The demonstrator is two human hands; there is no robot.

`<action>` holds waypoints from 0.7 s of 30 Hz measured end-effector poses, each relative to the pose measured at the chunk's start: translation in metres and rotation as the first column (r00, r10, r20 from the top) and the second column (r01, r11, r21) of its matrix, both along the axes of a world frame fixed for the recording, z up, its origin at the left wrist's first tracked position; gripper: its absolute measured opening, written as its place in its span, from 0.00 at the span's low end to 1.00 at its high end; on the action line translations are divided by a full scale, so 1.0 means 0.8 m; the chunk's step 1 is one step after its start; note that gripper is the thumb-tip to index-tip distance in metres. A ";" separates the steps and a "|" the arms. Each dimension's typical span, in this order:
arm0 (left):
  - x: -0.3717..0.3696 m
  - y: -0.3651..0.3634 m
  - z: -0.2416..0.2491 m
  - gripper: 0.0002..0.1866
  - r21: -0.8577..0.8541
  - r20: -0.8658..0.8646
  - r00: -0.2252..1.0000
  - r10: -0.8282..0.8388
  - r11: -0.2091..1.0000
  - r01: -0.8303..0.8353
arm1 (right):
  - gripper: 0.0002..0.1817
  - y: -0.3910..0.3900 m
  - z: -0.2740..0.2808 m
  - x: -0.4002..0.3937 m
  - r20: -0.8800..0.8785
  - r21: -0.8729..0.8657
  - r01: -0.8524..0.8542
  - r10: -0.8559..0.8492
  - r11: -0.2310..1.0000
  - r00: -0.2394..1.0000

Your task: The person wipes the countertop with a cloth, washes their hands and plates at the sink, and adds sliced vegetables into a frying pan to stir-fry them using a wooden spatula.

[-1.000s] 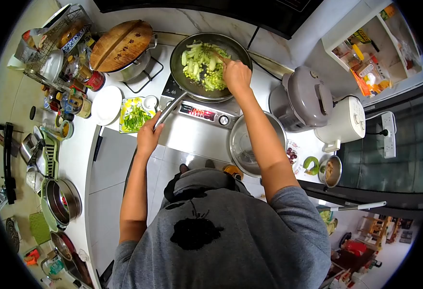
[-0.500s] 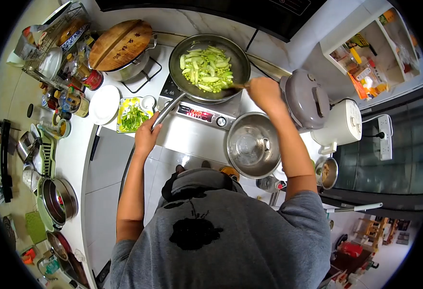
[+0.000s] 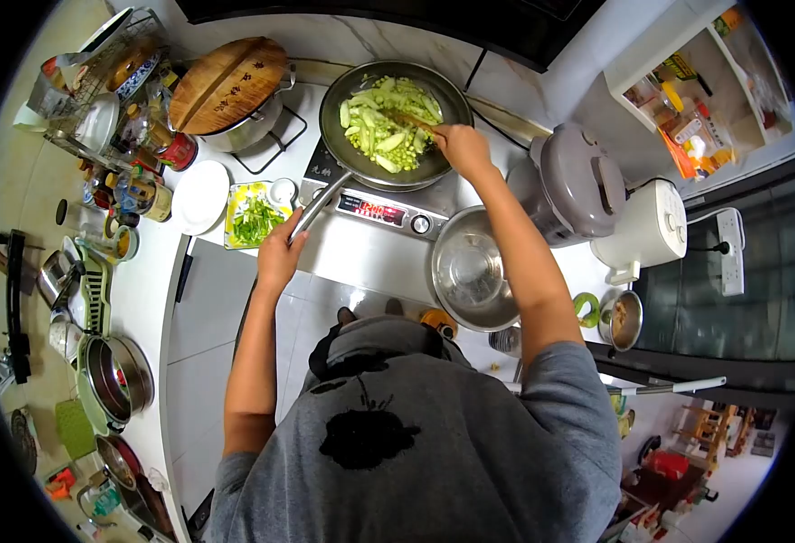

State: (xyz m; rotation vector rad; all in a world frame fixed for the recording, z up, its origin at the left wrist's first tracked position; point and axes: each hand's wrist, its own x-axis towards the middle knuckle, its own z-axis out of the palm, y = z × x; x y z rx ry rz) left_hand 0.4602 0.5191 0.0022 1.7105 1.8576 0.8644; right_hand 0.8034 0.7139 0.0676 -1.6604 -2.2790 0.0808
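Head view: left hand (image 3: pixel 279 256), left of centre frame, had its fingers curled shut around the long handle (image 3: pixel 318 206) of the frying pan (image 3: pixel 396 122), which sat at upper centre on the induction cooker (image 3: pixel 375 213). Right hand (image 3: pixel 463 149), just right of the pan, gripped a wooden spatula (image 3: pixel 408 119) with fingers closed, its tip among the green vegetables (image 3: pixel 385 127). An empty steel bowl (image 3: pixel 470 269) stood below that forearm.

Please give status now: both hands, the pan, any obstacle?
Left hand shut on pan handle. Right hand shut on wooden spatula, tip in greens. Pan on cooktop. Steel bowl beneath right forearm.
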 end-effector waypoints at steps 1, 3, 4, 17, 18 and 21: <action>0.000 0.000 0.003 0.24 -0.006 -0.006 1.000 -0.001 1.000 0.001 | 0.11 -0.011 0.011 0.002 0.038 0.026 -0.010 0.009 1.000 0.999; 0.003 -0.001 0.005 0.23 -0.023 -0.014 1.000 -0.004 1.000 0.003 | 0.11 -0.036 0.046 0.013 0.119 0.073 -0.031 0.022 0.997 0.993; 0.003 -0.002 0.005 0.23 -0.017 -0.014 1.000 -0.002 1.000 0.002 | 0.11 -0.057 0.075 0.014 0.148 0.026 -0.024 0.020 0.999 0.989; 0.002 0.001 0.007 0.23 0.006 0.003 1.000 -0.019 1.000 0.019 | 0.10 -0.010 0.017 -0.027 -0.002 0.101 0.096 -0.096 0.990 0.995; 0.003 0.000 0.006 0.23 0.010 0.002 1.000 -0.020 1.000 0.020 | 0.10 -0.004 0.023 -0.029 -0.029 0.118 0.114 -0.111 0.986 0.993; 0.003 0.000 0.000 0.23 -0.019 0.009 1.000 0.006 1.000 -0.006 | 0.11 0.001 0.031 -0.034 -0.031 0.114 0.144 -0.141 0.983 0.989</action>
